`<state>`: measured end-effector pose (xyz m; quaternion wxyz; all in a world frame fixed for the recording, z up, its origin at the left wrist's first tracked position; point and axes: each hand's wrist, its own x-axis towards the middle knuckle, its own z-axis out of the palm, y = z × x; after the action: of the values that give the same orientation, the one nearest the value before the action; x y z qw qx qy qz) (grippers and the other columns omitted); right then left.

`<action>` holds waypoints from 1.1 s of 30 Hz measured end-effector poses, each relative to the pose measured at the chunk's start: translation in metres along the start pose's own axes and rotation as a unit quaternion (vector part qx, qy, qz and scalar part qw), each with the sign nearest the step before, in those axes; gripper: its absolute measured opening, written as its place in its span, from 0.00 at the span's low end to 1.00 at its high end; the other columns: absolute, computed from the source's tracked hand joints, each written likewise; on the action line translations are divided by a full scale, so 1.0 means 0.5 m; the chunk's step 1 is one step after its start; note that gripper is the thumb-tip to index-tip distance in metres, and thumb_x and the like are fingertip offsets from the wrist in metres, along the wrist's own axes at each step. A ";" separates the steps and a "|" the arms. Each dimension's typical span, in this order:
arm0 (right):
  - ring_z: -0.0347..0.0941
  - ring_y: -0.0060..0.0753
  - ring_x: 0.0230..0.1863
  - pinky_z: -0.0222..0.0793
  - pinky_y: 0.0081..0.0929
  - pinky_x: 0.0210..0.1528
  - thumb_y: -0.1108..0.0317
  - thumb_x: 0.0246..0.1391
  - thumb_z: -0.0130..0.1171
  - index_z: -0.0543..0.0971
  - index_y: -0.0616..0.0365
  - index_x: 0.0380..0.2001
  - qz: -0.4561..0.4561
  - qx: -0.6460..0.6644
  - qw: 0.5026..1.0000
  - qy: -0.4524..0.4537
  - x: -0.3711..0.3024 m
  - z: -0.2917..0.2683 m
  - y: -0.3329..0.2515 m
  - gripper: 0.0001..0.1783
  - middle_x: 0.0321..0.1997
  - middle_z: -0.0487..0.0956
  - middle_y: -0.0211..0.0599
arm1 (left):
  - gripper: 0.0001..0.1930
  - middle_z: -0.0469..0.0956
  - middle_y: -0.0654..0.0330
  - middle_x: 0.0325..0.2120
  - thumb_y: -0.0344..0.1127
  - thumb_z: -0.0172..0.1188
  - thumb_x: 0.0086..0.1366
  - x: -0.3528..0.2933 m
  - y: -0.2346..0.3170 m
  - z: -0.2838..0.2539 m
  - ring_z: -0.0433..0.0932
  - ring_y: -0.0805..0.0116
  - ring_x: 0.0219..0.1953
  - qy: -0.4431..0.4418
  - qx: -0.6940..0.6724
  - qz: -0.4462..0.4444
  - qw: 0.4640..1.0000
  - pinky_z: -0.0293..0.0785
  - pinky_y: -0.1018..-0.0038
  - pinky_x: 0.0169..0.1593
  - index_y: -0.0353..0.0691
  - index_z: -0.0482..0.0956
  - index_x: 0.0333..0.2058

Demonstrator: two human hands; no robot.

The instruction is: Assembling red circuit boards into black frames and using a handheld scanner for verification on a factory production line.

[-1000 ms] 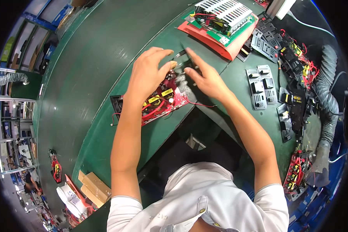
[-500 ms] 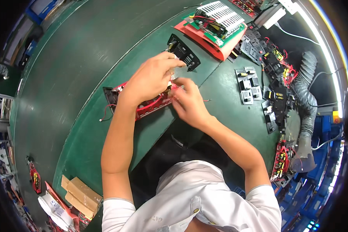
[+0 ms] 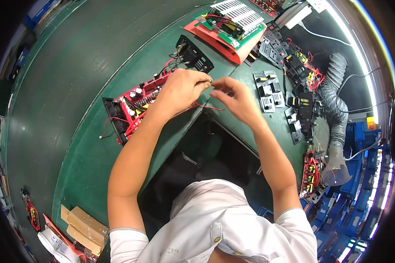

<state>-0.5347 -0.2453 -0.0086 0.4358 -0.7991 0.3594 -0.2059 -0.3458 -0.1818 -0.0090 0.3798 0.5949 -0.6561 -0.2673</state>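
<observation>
A red circuit board (image 3: 131, 97) with white-topped capacitors and looping red wires lies on the green table. A black end panel (image 3: 114, 120) stands at its left end. My left hand (image 3: 180, 92) is over the board's right part, hiding it. Its fingertips are pinched together on something small and brownish that I cannot make out. Facing it, my right hand (image 3: 239, 101) has bent fingers, its thumb and index finger apart, with the fingertips close to the small thing. Beyond the board, a black slotted panel (image 3: 194, 55) is joined by red wires.
A green board with a white slotted cover (image 3: 239, 15) sits on an orange-red support (image 3: 210, 41) at the back. Grey socket plates (image 3: 268, 91) and several black parts lie right, beside a grey flexible duct (image 3: 333, 96). A cardboard piece (image 3: 85, 228) lies near left.
Both hands have lifted off the board and moved rightward across it, uncovering its left and middle parts. My right hand has drawn slightly apart from my left. The whole view has shifted a little.
</observation>
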 end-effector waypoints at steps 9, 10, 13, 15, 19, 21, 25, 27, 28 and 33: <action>0.74 0.32 0.29 0.71 0.28 0.34 0.73 0.53 0.60 0.78 0.62 0.35 -0.032 -0.137 0.989 -0.049 -0.041 -0.038 0.059 0.06 0.28 0.77 0.36 | 0.21 0.82 0.54 0.39 0.34 0.64 0.57 -0.005 0.013 0.020 0.78 0.66 0.29 -0.078 -0.051 -0.009 0.996 0.75 0.71 0.38 0.37 0.77 0.50; 0.72 0.26 0.28 0.69 0.23 0.33 0.72 0.55 0.61 0.78 0.63 0.35 0.038 0.014 0.998 -0.048 -0.031 -0.037 0.051 0.07 0.27 0.77 0.33 | 0.20 0.82 0.54 0.39 0.34 0.64 0.56 -0.005 0.013 0.031 0.78 0.66 0.29 -0.081 -0.042 0.012 0.996 0.74 0.71 0.38 0.37 0.78 0.49; 0.71 0.16 0.28 0.67 0.16 0.32 0.68 0.57 0.62 0.79 0.63 0.35 0.104 0.206 0.972 -0.039 -0.007 -0.033 0.013 0.08 0.29 0.78 0.26 | 0.13 0.83 0.53 0.29 0.35 0.63 0.59 -0.004 0.021 0.028 0.78 0.67 0.27 -0.036 -0.028 -0.040 0.998 0.73 0.72 0.34 0.35 0.82 0.40; 0.71 0.17 0.28 0.65 0.15 0.31 0.68 0.56 0.62 0.79 0.63 0.35 0.129 0.251 0.959 -0.028 0.001 -0.031 0.004 0.08 0.29 0.78 0.27 | 0.10 0.82 0.54 0.26 0.33 0.61 0.61 -0.007 0.024 0.027 0.78 0.66 0.26 -0.004 -0.060 -0.018 0.998 0.72 0.72 0.33 0.33 0.83 0.37; 0.71 0.16 0.26 0.65 0.13 0.28 0.67 0.57 0.63 0.78 0.61 0.33 0.179 0.339 0.922 -0.051 0.003 -0.033 0.023 0.08 0.27 0.77 0.27 | 0.09 0.80 0.56 0.26 0.31 0.62 0.59 -0.005 0.021 0.031 0.78 0.65 0.26 0.011 0.012 0.011 1.000 0.72 0.71 0.33 0.35 0.83 0.37; 0.70 0.16 0.25 0.65 0.13 0.27 0.67 0.57 0.63 0.78 0.60 0.33 0.193 0.372 0.906 -0.059 0.004 -0.039 0.025 0.08 0.27 0.76 0.27 | 0.08 0.79 0.56 0.28 0.29 0.63 0.59 -0.002 0.041 0.037 0.79 0.62 0.28 0.062 0.051 0.108 0.991 0.74 0.69 0.34 0.36 0.83 0.37; 0.70 0.14 0.24 0.65 0.13 0.26 0.68 0.58 0.62 0.78 0.59 0.33 0.195 0.455 0.860 -0.121 0.031 -0.043 0.017 0.07 0.26 0.76 0.26 | 0.08 0.79 0.54 0.29 0.27 0.63 0.58 -0.005 0.037 0.022 0.79 0.58 0.30 0.104 0.080 0.106 0.986 0.74 0.69 0.34 0.34 0.82 0.37; 0.71 0.17 0.26 0.67 0.15 0.30 0.65 0.56 0.64 0.78 0.62 0.38 0.135 0.392 0.908 -0.059 0.054 -0.034 0.031 0.12 0.28 0.77 0.27 | 0.07 0.80 0.55 0.28 0.26 0.63 0.57 -0.001 0.031 0.010 0.79 0.64 0.29 0.133 0.050 0.082 0.986 0.74 0.72 0.34 0.32 0.83 0.36; 0.72 0.19 0.28 0.69 0.17 0.33 0.63 0.55 0.65 0.78 0.65 0.41 0.088 0.312 0.946 0.005 0.070 -0.027 0.045 0.16 0.30 0.78 0.28 | 0.07 0.80 0.56 0.27 0.26 0.64 0.57 0.003 0.028 0.006 0.79 0.67 0.28 0.139 0.012 0.054 0.989 0.73 0.74 0.33 0.32 0.83 0.35; 0.71 0.47 0.55 0.67 0.34 0.55 0.59 0.52 0.66 0.75 0.66 0.52 -0.113 -0.143 0.976 0.123 0.135 0.028 0.145 0.28 0.54 0.74 0.55 | 0.10 0.81 0.60 0.28 0.28 0.66 0.55 0.025 -0.014 0.012 0.77 0.77 0.28 0.138 -0.052 -0.111 0.983 0.72 0.78 0.33 0.33 0.84 0.37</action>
<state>-0.5102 -0.3148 -0.0760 0.2437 -0.8568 0.3438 -0.2972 -0.3469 -0.1960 -0.0156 0.4649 0.6751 -0.5122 -0.2565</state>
